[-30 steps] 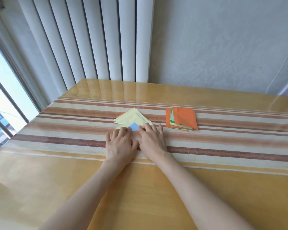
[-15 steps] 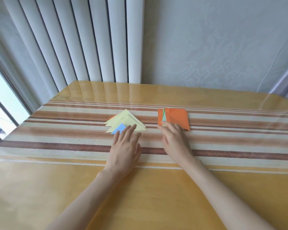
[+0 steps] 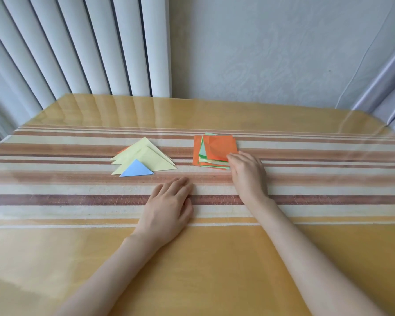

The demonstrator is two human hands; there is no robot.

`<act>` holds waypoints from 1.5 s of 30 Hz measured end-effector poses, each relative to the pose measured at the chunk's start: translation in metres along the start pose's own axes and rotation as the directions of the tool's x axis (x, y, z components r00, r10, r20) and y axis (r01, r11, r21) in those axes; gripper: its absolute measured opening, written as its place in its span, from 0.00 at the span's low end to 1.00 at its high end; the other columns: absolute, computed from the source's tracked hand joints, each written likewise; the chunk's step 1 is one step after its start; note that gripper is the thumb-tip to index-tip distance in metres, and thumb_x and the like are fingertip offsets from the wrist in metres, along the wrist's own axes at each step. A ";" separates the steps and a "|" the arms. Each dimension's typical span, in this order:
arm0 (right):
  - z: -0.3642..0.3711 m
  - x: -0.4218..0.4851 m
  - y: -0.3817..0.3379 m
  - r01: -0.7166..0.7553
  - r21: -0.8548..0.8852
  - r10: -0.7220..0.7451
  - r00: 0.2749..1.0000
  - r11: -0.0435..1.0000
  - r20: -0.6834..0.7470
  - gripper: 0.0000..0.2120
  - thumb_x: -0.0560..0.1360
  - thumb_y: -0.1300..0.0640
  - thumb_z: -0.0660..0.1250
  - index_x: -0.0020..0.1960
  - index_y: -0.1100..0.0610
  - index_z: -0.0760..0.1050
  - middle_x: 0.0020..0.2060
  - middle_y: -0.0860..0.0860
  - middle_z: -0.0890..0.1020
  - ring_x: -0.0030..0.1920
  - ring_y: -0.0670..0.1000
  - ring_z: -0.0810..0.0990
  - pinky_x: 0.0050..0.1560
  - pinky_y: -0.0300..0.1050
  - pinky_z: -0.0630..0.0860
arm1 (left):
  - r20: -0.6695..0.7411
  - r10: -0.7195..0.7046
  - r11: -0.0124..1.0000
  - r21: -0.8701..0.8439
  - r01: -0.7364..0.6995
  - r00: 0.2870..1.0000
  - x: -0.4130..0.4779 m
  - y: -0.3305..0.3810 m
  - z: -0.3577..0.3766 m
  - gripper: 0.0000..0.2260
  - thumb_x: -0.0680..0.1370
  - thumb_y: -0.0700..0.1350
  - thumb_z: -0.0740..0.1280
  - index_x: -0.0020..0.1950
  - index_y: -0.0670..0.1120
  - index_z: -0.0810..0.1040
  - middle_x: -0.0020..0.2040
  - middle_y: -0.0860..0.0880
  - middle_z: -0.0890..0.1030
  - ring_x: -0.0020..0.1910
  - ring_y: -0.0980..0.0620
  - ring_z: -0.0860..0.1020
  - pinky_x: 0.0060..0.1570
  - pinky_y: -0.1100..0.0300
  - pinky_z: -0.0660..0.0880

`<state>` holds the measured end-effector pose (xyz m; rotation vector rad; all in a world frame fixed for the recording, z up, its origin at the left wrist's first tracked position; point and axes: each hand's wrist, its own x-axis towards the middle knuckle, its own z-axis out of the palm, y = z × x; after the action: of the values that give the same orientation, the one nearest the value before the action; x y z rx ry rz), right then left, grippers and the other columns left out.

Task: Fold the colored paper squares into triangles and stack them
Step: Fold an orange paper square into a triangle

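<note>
A stack of folded triangles [image 3: 144, 156] lies on the striped table, pale yellow ones with an orange corner peeking out behind. A small blue triangle [image 3: 136, 169] sits on its front. To the right is a loose pile of paper squares [image 3: 214, 151], with an orange square [image 3: 218, 145] on top and green and pale edges showing below. My right hand [image 3: 246, 172] rests at the pile's near right corner, fingertips touching the top orange sheet. My left hand [image 3: 169, 206] lies flat on the table in front of the triangles, touching no paper.
The table [image 3: 192, 258] has a glossy cover over a striped cloth. Its far edge meets a pale wall, with vertical blinds [image 3: 78, 46] behind the left half and a curtain [image 3: 388, 87] at the far right.
Both hands left the blue triangle. My right hand moved right to the pile of squares. My left hand drew back toward me, and the view shifted to the right.
</note>
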<state>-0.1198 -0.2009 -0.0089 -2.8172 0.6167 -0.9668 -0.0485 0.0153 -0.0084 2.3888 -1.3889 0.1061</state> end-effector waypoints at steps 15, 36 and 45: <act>-0.071 -0.114 -0.040 0.472 0.199 -0.471 0.881 0.859 -0.056 0.08 0.68 0.70 0.73 0.46 0.61 0.84 0.48 0.54 0.85 0.47 0.52 0.84 0.49 0.48 0.80 | -0.003 0.153 0.974 -0.170 -0.151 0.988 -0.066 -0.003 -0.020 0.24 0.77 0.61 0.58 0.69 0.51 0.72 0.70 0.54 0.70 0.66 0.53 0.70 0.65 0.60 0.64; -0.073 -0.118 -0.048 0.313 0.280 -0.358 0.925 0.908 0.127 0.16 0.78 0.49 0.62 0.44 0.58 0.81 0.40 0.49 0.77 0.43 0.50 0.74 0.43 0.43 0.72 | -0.016 0.210 0.947 -0.246 -0.208 0.978 -0.068 -0.013 -0.022 0.22 0.71 0.46 0.54 0.58 0.47 0.81 0.60 0.55 0.79 0.63 0.55 0.73 0.65 0.55 0.65; -0.073 -0.111 -0.045 -0.052 0.374 -0.063 0.955 0.926 0.290 0.07 0.76 0.54 0.68 0.40 0.51 0.74 0.39 0.46 0.73 0.44 0.49 0.67 0.49 0.39 0.66 | -0.021 0.149 0.944 -0.295 -0.148 0.989 -0.069 -0.010 -0.025 0.22 0.72 0.48 0.54 0.66 0.50 0.73 0.55 0.58 0.78 0.56 0.53 0.77 0.58 0.53 0.72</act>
<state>-0.2281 -0.1125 -0.0039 -2.5401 0.3403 -0.5652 -0.0724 0.0850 -0.0049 2.0394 -1.4706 -0.0621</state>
